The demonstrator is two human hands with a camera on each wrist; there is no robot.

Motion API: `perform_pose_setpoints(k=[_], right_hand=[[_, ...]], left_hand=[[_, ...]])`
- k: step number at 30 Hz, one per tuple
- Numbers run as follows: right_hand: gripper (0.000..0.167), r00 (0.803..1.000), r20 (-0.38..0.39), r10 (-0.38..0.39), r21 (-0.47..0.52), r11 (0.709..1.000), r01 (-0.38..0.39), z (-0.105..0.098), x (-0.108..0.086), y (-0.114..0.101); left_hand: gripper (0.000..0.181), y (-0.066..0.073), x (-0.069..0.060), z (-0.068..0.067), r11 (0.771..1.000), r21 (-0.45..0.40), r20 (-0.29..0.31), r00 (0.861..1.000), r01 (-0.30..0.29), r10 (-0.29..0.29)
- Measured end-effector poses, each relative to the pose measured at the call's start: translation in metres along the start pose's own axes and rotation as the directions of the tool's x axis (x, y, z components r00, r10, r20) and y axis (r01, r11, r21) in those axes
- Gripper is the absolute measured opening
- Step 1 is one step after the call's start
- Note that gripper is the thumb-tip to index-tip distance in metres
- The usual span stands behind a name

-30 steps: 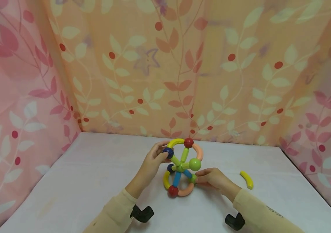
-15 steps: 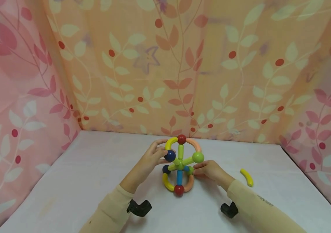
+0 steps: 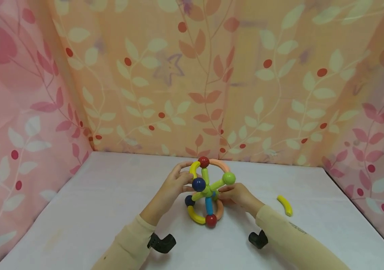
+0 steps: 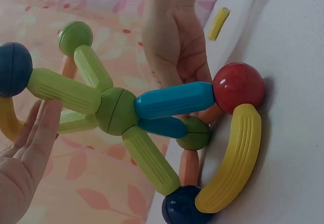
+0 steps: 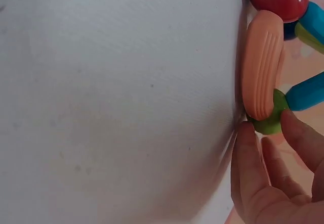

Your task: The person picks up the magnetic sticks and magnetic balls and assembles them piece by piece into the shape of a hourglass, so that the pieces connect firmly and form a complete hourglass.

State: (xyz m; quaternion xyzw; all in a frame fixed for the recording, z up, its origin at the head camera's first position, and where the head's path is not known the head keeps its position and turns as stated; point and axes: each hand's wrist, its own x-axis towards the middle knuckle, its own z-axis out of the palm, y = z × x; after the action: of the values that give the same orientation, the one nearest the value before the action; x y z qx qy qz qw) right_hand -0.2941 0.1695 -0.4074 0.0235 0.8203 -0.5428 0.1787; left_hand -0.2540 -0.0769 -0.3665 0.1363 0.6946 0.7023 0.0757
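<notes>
A magnetic ball-and-stick model [image 3: 208, 190] stands on the white table, with upper and lower rings of curved yellow and peach rods around a green hub [image 4: 116, 111]. My left hand [image 3: 175, 183] holds its upper left side, by the yellow curved rod [image 3: 193, 169] and the upper blue ball [image 3: 198, 184]. In the left wrist view, the left fingers [image 4: 46, 125] lie against a green stick [image 4: 66, 90]. My right hand [image 5: 276, 178] pinches the lower green ball [image 5: 269, 118], beside a peach curved rod [image 5: 262, 64]. A red ball [image 3: 211, 220] touches the table in front.
A loose yellow curved rod [image 3: 284, 205] lies on the white-covered table [image 3: 127, 187], right of the model. Floral curtains [image 3: 205, 75] hang behind and at both sides. A black wrist mount [image 3: 162, 243] sticks out below the left sleeve, another [image 3: 258, 239] below the right.
The model has turned: its upper red ball has shifted left, its lower red ball right. My right hand has moved left with the lower green ball. The loose yellow rod stays put.
</notes>
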Motion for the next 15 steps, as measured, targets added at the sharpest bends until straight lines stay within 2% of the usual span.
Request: perform_pose_setpoints(k=[4, 11, 15], right_hand=[[0.038, 0.999, -0.039, -0.005, 0.006, 1.0, 0.005, -0.018, -0.007, 0.002], [0.06, 0.995, -0.091, -0.045, 0.025, 0.999, 0.047, -0.084, -0.031, 0.015], [0.062, 0.993, -0.116, -0.007, -0.022, 1.0, 0.004, -0.119, -0.043, 0.027]], left_hand=[[0.048, -0.001, -0.001, 0.0, 1.0, -0.011, 0.001, 1.0, 0.001, -0.001], [0.048, 0.0, -0.001, 0.0, 1.0, -0.001, -0.016, 1.0, 0.005, -0.005], [0.047, -0.001, 0.001, -0.001, 1.0, -0.006, -0.014, 1.0, 0.013, -0.013]])
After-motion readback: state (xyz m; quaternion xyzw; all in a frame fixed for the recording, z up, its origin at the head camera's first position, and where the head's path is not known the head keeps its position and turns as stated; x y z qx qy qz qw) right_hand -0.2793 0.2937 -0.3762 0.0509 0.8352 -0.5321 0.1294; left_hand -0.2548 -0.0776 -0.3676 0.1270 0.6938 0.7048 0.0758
